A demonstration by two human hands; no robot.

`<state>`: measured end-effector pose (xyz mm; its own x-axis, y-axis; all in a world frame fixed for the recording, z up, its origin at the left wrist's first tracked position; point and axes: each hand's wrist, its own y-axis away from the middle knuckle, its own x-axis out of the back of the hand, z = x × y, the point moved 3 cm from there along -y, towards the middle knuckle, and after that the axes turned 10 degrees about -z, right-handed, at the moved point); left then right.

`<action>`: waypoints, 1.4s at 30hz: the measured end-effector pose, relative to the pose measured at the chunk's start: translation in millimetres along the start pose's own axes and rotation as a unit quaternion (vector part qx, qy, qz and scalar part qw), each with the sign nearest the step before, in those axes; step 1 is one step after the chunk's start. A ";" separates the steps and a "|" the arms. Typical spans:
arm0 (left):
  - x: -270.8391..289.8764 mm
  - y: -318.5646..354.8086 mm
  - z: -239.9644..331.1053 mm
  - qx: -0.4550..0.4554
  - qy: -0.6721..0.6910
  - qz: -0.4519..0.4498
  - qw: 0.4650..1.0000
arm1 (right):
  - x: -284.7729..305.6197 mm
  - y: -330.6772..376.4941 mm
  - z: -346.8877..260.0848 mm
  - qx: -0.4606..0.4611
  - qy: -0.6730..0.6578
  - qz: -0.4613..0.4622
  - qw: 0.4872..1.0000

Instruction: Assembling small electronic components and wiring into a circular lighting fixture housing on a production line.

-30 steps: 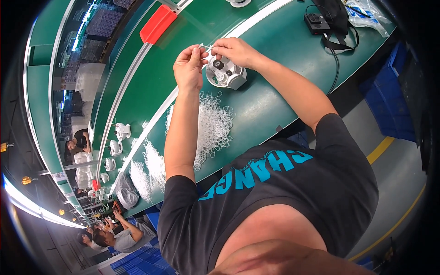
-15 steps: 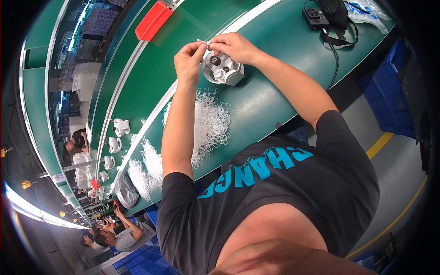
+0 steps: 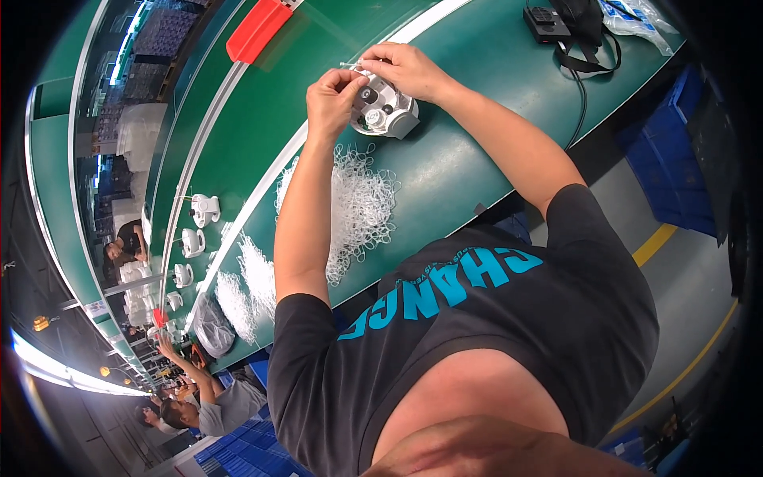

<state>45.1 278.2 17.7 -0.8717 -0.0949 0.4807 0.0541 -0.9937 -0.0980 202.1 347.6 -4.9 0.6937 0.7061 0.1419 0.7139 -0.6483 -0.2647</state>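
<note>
A white plastic housing (image 3: 403, 121) with dark round parts inside sits on the green bench, in front of my hands. My left hand (image 3: 331, 102) is closed at its left rim, thumb and fingers pinched together; what lies between them is hidden. My right hand (image 3: 404, 70) reaches over the far rim with fingers bent and closed. A thin white piece (image 3: 348, 64) sticks out beside its fingertips, and I cannot tell whether it is gripped. Nearer me, beside my left forearm, lies a loose heap of thin white loops (image 3: 362, 211).
More white loop bundles (image 3: 256, 270) and a clear plastic bag (image 3: 214, 327) lie farther left. White units (image 3: 204, 209) stand on the green belt beyond the metal rail. A red bin (image 3: 258, 30) is at the far side. A black device (image 3: 547, 25) with straps sits at right.
My hands have come apart slightly, the left lower against the housing's rim, the right over its far side. Farther left, a co-worker's arm has reached up toward the belt.
</note>
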 end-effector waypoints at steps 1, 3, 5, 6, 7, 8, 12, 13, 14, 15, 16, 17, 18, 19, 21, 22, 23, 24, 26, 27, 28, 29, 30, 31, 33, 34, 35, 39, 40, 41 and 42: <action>-1.6 -0.4 0.0 -0.023 -0.055 -0.014 0.998 | 0.6 -1.6 6.4 0.023 0.017 0.033 0.999; -3.7 -1.1 -1.0 -0.046 -0.109 -0.029 0.993 | 2.5 -2.3 10.5 0.045 0.035 0.066 0.996; -7.1 -1.9 0.9 -0.094 -0.178 -0.061 0.978 | 6.5 -2.5 14.0 -0.006 -0.137 0.085 0.987; -6.8 -2.8 -0.5 -0.094 -0.177 -0.062 0.978 | 8.8 -2.0 12.4 -0.007 -0.137 0.086 0.987; -6.9 -3.3 1.0 -0.137 -0.228 -0.060 0.962 | 10.3 -1.7 12.4 -0.032 -0.189 0.070 0.979; -7.0 -2.8 2.4 -0.180 -0.277 -0.058 0.942 | 10.5 -1.6 13.9 -0.057 -0.242 0.055 0.967; -9.1 0.4 9.5 -0.153 -0.298 -0.049 0.941 | 23.3 -4.5 25.5 -0.054 -0.047 0.007 0.997; -7.6 3.4 5.2 -0.147 -0.300 -0.034 0.942 | 23.3 -3.6 20.4 -0.025 0.039 0.004 0.999; -6.5 5.3 1.8 -0.140 -0.303 -0.020 0.942 | 20.8 -1.0 17.8 -0.026 0.039 0.003 0.999; -7.8 6.3 0.6 -0.140 -0.302 -0.020 0.943 | 16.5 3.6 9.1 -0.023 0.113 -0.007 0.993; -8.5 7.0 -1.5 -0.122 -0.275 -0.011 0.954 | 13.4 5.9 5.3 -0.019 0.186 -0.016 0.982; -8.4 7.7 -3.8 -0.104 -0.248 -0.002 0.963 | 11.1 3.2 13.2 0.017 0.201 -0.042 0.979; -8.1 8.1 -4.1 -0.103 -0.247 -0.002 0.964 | 10.0 3.8 11.2 0.016 0.201 -0.043 0.979; -7.3 8.6 -3.5 -0.113 -0.258 0.005 0.960 | 8.4 4.7 7.4 0.011 0.233 -0.047 0.971; -7.0 9.7 -0.8 -0.121 -0.268 0.011 0.956 | 6.3 4.6 4.9 0.005 0.265 -0.052 0.963; -7.4 11.1 3.1 -0.135 -0.286 0.023 0.948 | 5.8 4.7 3.8 0.019 0.300 -0.043 0.953; -7.7 12.0 6.1 -0.148 -0.304 0.034 0.940 | 5.4 4.7 2.6 0.032 0.334 -0.034 0.941; -7.1 11.7 6.9 -0.147 -0.304 0.035 0.941 | 5.1 3.8 0.5 0.032 0.334 -0.036 0.941; -4.8 9.1 7.4 -0.154 -0.328 0.057 0.930 | 4.9 1.5 -3.0 0.026 0.391 -0.046 0.919; -3.9 8.6 5.7 -0.153 -0.329 0.057 0.930 | 4.5 1.1 -1.7 0.026 0.390 -0.046 0.919; -2.6 8.1 2.5 -0.138 -0.314 0.052 0.938 | 4.8 0.8 1.0 0.015 0.371 -0.053 0.927; -0.8 8.2 -0.5 -0.123 -0.299 0.048 0.945 | 5.0 0.0 3.7 0.004 0.352 -0.061 0.934; 1.1 8.8 -2.7 -0.122 -0.301 0.048 0.945 | 5.5 0.2 6.9 0.004 0.350 -0.061 0.935; 6.3 8.8 -6.7 -0.087 -0.294 0.055 0.950 | 8.6 0.3 9.1 0.035 0.243 -0.006 0.969; 18.7 6.4 -17.2 -0.043 -0.333 0.058 0.940 | 18.3 -8.2 24.6 0.058 0.103 0.123 0.985; 21.6 5.3 -15.9 -0.044 -0.334 0.056 0.940 | 25.4 -15.0 34.7 0.057 0.102 0.125 0.985; 21.8 3.0 -24.4 0.081 -0.193 -0.025 0.977 | 38.9 -18.4 44.5 0.059 0.083 0.208 0.973; 26.3 -2.4 -28.5 0.248 0.084 -0.171 0.950 | 51.4 -18.5 70.7 -0.007 0.111 0.291 0.950; 28.5 -9.0 -24.8 0.241 0.129 -0.157 0.949 | 53.7 -20.2 71.7 -0.003 0.131 0.293 0.947; 32.0 -16.8 -21.4 0.239 0.145 -0.137 0.950 | 55.8 -19.6 73.8 0.000 0.132 0.296 0.946; 38.2 -24.5 -23.4 0.236 0.144 -0.133 0.952 | 49.2 -18.5 68.5 -0.009 0.164 0.267 0.949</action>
<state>-0.9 300.3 18.1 -0.9788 0.1166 0.1684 -0.0336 -0.9024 0.4295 216.5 413.9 -58.4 0.9475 0.1499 0.2825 0.2510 -0.8959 -0.3666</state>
